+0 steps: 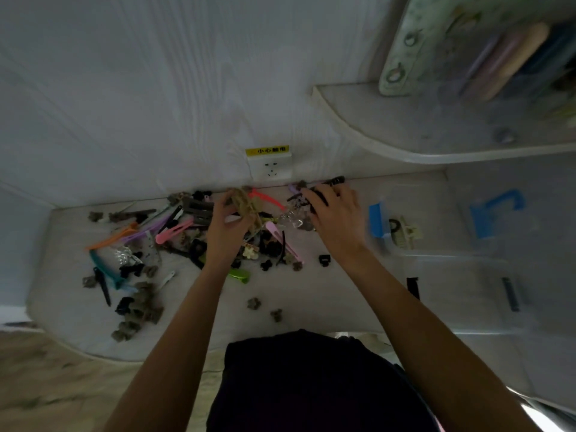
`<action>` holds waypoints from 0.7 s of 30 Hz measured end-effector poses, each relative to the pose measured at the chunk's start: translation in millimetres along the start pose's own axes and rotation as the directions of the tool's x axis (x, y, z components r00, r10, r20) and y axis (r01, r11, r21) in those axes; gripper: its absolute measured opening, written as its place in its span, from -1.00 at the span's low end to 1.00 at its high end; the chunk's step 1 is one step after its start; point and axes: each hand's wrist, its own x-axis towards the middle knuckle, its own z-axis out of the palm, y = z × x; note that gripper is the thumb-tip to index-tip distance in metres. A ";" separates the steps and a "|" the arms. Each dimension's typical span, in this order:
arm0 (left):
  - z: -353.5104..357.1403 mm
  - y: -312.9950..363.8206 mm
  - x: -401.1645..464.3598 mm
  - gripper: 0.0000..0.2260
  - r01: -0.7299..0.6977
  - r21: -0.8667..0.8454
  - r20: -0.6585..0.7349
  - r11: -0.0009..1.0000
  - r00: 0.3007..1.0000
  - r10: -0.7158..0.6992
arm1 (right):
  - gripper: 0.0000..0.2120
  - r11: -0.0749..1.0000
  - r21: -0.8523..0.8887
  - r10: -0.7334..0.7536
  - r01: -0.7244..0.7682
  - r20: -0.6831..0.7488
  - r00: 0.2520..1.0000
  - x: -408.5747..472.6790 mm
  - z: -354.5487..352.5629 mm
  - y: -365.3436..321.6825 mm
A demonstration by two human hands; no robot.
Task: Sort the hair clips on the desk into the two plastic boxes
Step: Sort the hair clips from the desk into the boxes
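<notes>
**Asker:** Looking down from the head camera, what did the two hands do?

**Describer:** Both reached to the back of the white desk (311,288), near the wall socket (270,169); the left hand (226,227) had its fingers curled round a tan claw clip (241,199), lifting it above the pile; the right hand (335,215) lay palm down with its fingers bent over a black clip (318,194) by the wall; motion blur softened that grip.

**Asker:** Where were the hair clips?

**Describer:** Most lay scattered on the desk's left and middle; long orange (112,238), pink (173,230) and teal (104,269) clips lay among small brown and black claws; a green clip (239,275) sat just beside the left forearm.

**Asker:** And the boxes?

**Describer:** Two clear plastic boxes stood at the right; the farther box (436,194), with blue latches, held a cream clip (405,233); the nearer box (467,319) held a dark clip (511,294).
</notes>
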 end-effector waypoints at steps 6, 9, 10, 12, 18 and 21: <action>17.7 4.1 -8.2 -0.55 0.011 -0.027 0.002 1.000 1.000 -0.011 | -0.55 0.986 -0.098 -0.150 0.134 -0.180 0.972 -18.1 -8.5 19.9; 28.4 15.4 -12.4 -0.54 0.013 -0.037 -0.004 0.999 1.000 -0.014 | -0.62 0.999 0.019 -0.033 0.036 -0.172 0.985 -19.0 -17.1 30.9; 32.6 20.3 -13.7 -0.55 0.004 -0.044 0.003 0.999 1.000 -0.004 | -0.64 0.997 0.068 0.041 -0.030 -0.162 0.986 -21.3 -22.9 36.1; 44.7 33.8 -17.9 -0.57 -0.019 -0.085 0.082 0.996 0.996 0.026 | -0.65 0.965 0.211 0.190 -0.159 -0.138 0.972 -31.9 -37.3 52.0; 131.7 72.4 -42.7 -0.59 -0.128 -0.063 0.472 0.990 0.870 0.142 | -0.62 0.597 0.574 0.682 -0.561 0.006 0.732 -87.1 -86.5 107.2; 193.1 88.5 -54.5 -0.48 -0.147 -0.057 0.590 0.988 0.793 0.152 | -0.67 0.227 0.718 0.894 -0.658 0.114 0.433 -111.3 -97.8 134.5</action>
